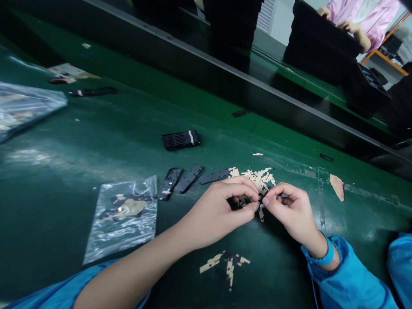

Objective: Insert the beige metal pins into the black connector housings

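My left hand (227, 204) and my right hand (291, 210) meet fingertip to fingertip. Both are closed in a pinch on a small dark piece (261, 199), mostly covered by the fingers, its exact kind unclear. Just behind them lies a loose pile of cream-coloured flat cut pieces (259, 178). Left of the pile rest several black elongated plates with small holes, the nearest one a black plate (215, 176). Closer to me, a few cream and black flat pieces (230, 261) are scattered on the green table (180, 274).
A clear plastic bag (128, 219) with flat pieces inside lies at left, another bag (28, 107) farther off. A stack of black ribbed parts (180, 140) sits mid-table. A dark raised rail (206, 64) crosses behind. Beyond it, a person in pink (370, 21) stands by black boxes.
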`<state>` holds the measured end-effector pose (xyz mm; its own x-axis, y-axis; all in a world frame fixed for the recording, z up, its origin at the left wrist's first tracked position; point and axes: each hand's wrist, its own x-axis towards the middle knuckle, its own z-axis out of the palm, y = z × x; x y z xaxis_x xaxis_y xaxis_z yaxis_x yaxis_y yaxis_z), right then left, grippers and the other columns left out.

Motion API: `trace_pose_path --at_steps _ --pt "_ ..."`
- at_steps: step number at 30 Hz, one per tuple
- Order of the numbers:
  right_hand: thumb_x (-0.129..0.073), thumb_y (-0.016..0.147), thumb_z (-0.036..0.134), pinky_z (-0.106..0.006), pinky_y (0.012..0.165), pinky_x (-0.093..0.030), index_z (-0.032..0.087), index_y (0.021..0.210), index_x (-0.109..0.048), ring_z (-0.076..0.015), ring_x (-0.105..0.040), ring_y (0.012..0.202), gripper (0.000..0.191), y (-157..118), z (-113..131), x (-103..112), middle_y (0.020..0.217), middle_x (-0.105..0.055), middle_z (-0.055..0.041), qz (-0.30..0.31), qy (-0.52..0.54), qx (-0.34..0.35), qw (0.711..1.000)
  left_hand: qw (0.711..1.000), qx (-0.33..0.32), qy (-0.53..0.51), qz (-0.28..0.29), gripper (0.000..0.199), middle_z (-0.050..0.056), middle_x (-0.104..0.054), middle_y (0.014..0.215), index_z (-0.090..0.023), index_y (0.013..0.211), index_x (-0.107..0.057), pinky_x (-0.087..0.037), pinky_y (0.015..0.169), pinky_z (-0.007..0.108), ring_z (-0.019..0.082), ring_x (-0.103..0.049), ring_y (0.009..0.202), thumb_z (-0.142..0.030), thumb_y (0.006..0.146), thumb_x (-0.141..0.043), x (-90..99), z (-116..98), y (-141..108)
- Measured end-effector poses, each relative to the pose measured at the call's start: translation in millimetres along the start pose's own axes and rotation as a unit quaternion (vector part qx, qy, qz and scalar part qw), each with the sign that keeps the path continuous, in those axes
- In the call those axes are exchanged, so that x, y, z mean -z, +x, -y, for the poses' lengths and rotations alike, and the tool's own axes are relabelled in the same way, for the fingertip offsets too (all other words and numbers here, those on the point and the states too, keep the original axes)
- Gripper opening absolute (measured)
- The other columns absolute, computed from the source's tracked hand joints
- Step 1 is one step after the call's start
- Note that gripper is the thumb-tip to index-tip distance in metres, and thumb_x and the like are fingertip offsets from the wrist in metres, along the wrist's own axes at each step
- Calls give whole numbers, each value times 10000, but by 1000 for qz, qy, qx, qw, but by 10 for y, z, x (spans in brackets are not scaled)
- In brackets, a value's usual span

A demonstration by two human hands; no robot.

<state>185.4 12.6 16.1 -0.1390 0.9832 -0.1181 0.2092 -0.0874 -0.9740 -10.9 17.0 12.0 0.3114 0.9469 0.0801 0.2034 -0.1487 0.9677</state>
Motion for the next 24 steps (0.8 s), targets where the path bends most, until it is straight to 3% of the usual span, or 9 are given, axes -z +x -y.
trace_pose_path --at_steps 6,11,14,20,24 --pt "-786 761 248 -223 477 -409 197 720 -727 -107 -511 518 87 7 13 -2 617 -623 18 2 8 7 1000 1000 2 11 7 120 29 -751 939 -218 769 -751 -563 825 317 177 -684 805 -200 831 -650 5 -16 -6" --pt "-789 764 226 -229 484 -377 193 696 -734 -96 -466 526 93 -5 2 8 643 -603 17 -23 -8 35 999 999 26 17 9 89 23 -772 919 -227 816 -782 -512 692 288 188 -683 812 -254 824 -697 -7 -15 1" --pt "-794 770 234 -235 489 -367 194 696 -741 -99 -456 535 99 -15 6 12 651 -601 12 -32 -2 34 999 998 60 8 17 99 11 -756 822 -229 850 -807 -476 618 272 173 -641 716 -286 811 -736 -6 -22 11" --pt "-863 737 323 -236 489 -368 191 699 -735 -103 -449 523 188 7 19 25 586 -582 26 4 76 -40 996 997 34 -46 50 149 30 -744 795 -212 774 -789 -499 631 281 172 -643 691 -287 872 -706 33 -39 16" --pt "-892 678 340 -215 430 -257 178 680 -726 -69 -345 453 232 46 2 34 524 -540 49 43 168 -132 976 997 16 -49 50 135 35 -753 822 -220 792 -801 -522 668 290 179 -667 731 -283 871 -713 46 -33 19"
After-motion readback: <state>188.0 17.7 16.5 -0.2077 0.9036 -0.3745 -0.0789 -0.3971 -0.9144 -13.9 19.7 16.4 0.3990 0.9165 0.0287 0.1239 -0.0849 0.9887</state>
